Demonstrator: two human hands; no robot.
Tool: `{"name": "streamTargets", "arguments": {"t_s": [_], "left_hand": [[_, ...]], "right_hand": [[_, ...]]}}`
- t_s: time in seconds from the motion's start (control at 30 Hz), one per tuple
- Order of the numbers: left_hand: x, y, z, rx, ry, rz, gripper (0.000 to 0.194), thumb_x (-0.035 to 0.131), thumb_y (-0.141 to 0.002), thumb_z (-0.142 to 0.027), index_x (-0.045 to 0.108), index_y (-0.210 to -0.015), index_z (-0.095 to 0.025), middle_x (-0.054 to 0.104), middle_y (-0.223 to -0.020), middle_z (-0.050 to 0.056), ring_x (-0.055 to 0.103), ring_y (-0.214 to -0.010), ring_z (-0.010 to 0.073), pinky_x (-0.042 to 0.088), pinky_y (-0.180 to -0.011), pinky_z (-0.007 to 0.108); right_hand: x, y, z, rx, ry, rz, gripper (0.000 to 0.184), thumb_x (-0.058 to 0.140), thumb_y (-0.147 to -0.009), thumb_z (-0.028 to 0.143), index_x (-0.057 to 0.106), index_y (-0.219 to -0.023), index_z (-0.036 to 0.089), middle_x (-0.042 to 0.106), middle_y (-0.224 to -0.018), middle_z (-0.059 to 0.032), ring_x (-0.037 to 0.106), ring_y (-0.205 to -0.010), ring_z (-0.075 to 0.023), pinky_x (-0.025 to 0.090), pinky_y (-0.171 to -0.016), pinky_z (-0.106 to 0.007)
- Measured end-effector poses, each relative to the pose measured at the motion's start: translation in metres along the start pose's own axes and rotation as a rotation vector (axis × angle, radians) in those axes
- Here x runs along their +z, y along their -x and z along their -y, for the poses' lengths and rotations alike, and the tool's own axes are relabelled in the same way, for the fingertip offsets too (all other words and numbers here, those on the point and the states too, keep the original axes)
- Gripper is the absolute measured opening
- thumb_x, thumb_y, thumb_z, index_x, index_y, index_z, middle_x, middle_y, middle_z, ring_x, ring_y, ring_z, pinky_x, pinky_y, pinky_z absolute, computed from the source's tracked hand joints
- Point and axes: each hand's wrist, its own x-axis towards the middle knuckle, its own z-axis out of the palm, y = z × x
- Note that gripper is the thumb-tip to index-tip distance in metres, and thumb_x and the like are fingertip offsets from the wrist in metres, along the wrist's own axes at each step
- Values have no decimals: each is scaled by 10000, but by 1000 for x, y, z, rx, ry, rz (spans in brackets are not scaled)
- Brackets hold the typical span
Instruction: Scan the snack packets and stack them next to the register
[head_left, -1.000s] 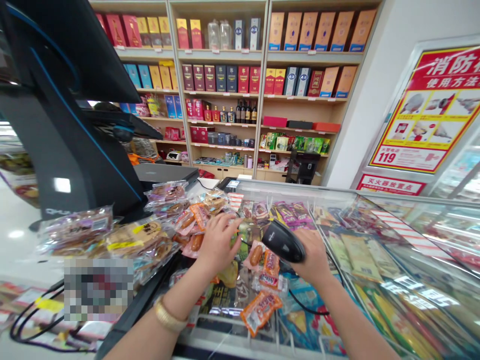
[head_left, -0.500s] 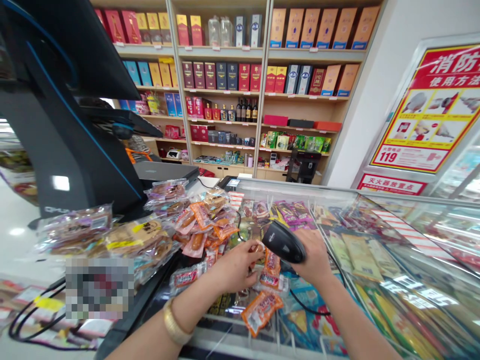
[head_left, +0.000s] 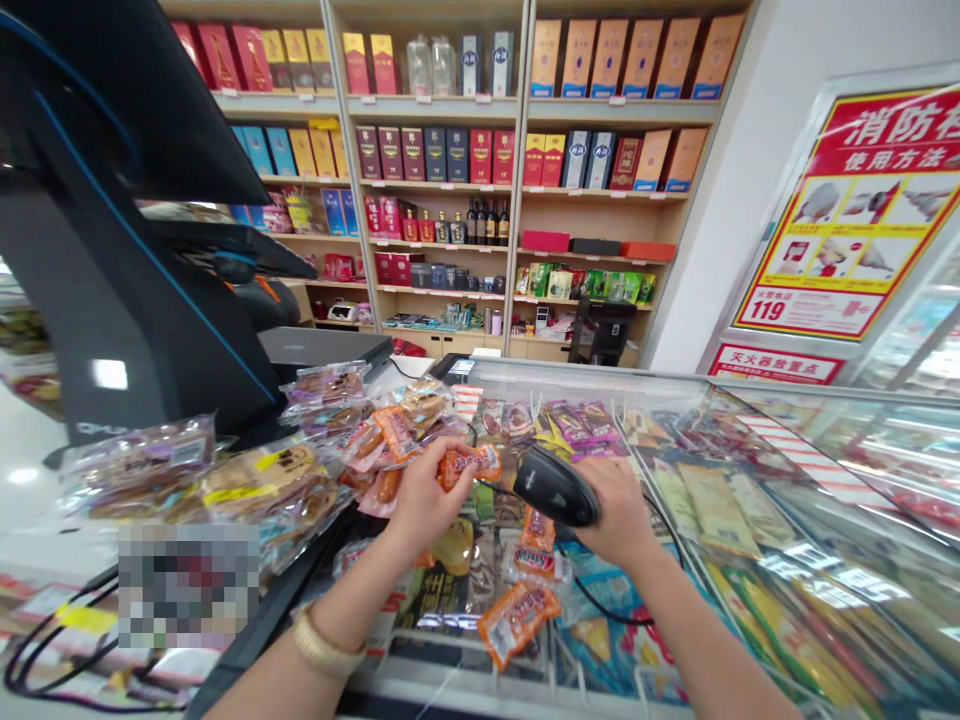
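My left hand (head_left: pixel 421 497) is closed around the left end of a small orange sausage packet (head_left: pixel 481 462), beside a pile of similar sausage packets (head_left: pixel 395 432) on the glass counter top. A black handheld barcode scanner (head_left: pixel 556 488) is gripped in my right hand (head_left: pixel 621 512), its head pointing left toward that packet. Below the scanner lie an orange packet (head_left: pixel 538 528), a clear and red packet (head_left: pixel 537 564) and, nearest me, another orange packet (head_left: pixel 517 622). My fingers hide part of the held packet.
Larger clear food packs (head_left: pixel 270 480) lie left of the pile, beneath a black checkout terminal (head_left: pixel 157 300). The scanner's cable (head_left: pixel 611 618) loops over the glass freezer lid (head_left: pixel 442 690). Shelves of boxed bottles (head_left: pixel 442 155) stand behind; a red and yellow sign (head_left: pixel 855 210) hangs right.
My left hand went from the pile to a sausage packet beside the scanner, then back left to the pile. That packet is gone from its spot. The scanner stays in my right hand.
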Motion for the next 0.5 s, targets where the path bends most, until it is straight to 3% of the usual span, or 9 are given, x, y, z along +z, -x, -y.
{"name": "streamTargets", "arguments": {"t_s": [0.33, 0.5], "left_hand": [[1, 0, -4, 63, 0, -24, 135, 546, -800, -251, 614, -903, -195, 688, -873, 41, 650, -840, 198, 512, -799, 314], [-1, -2, 1, 164, -37, -65, 135, 530, -834, -220, 640, -907, -192, 704, -902, 54, 661, -877, 195, 515, -828, 326]], "right_hand": [[0, 0, 2, 20, -2, 82, 172, 575, -712, 246, 612, -872, 197, 592, -760, -26, 499, -716, -185, 281, -744, -335], [0, 1, 2, 31, -40, 40, 165, 564, -730, 255, 607, -877, 195, 601, -775, -31, 507, -733, -187, 296, -766, -338]]}}
